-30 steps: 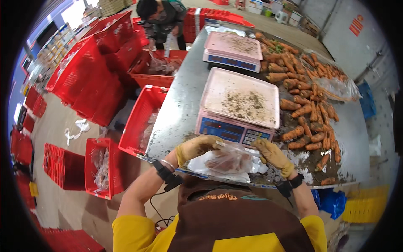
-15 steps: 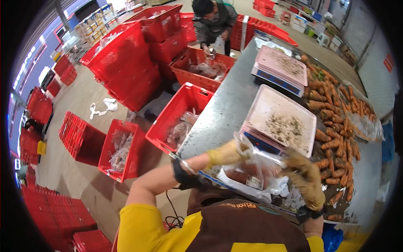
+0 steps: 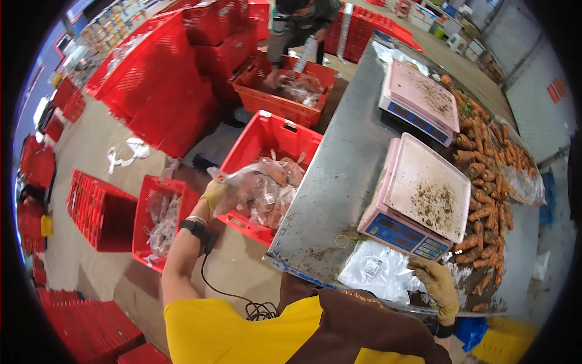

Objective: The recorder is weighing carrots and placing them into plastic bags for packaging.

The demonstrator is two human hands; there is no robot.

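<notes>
My gloved left hand (image 3: 213, 195) reaches over the near rim of a red crate (image 3: 237, 223). Its fingers are closed on the top of a clear plastic bag (image 3: 233, 177), which seems to have carrots in it and hangs over similar filled bags (image 3: 267, 197). My gloved right hand (image 3: 439, 288) is at the table's near edge, fingers apart and slightly curled. Beside its fingertips lies a stack of flat clear plastic bags (image 3: 377, 270). Just beyond them stands a pink-sided weighing scale (image 3: 427, 194), with dirt scattered on its pan.
Loose carrots (image 3: 485, 200) are heaped along the table's right side. A second scale (image 3: 421, 97) stands farther back. Another red crate of bags (image 3: 162, 221) is on the floor at left, near stacked crates (image 3: 160, 91). A person (image 3: 297, 30) bends over a far crate (image 3: 282, 106).
My left hand has moved left from in front of the scale to over the red crate, carrying the filled bag. The right hand has let go of it and lowered to the table edge.
</notes>
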